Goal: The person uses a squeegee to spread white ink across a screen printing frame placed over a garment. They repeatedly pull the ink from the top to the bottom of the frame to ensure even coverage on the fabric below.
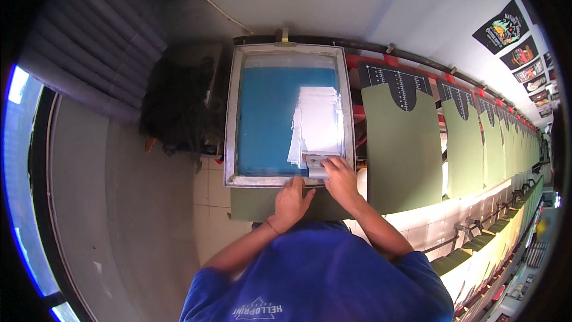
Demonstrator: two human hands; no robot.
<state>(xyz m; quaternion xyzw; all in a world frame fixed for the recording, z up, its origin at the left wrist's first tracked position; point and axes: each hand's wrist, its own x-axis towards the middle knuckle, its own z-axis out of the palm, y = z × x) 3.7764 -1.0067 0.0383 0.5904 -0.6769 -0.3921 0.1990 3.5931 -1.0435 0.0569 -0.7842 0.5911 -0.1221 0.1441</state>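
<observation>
A screen printing frame with a pale metal rim and blue mesh lies in front of me. White ink is spread in a thick streaky patch over the right part of its mesh. My right hand is closed around a grey squeegee at the near right corner, just below the ink. My left hand rests at the frame's near edge with its fingers bent over the rim and its thumb apart. Under the frame, olive green fabric sticks out towards me.
Right of the frame, a long row of dark boards carries olive green fabric pieces. A dark rail runs behind them. Black cloth is heaped on a stand to the left, near a grey curtain. Printed dark sheets hang on the wall.
</observation>
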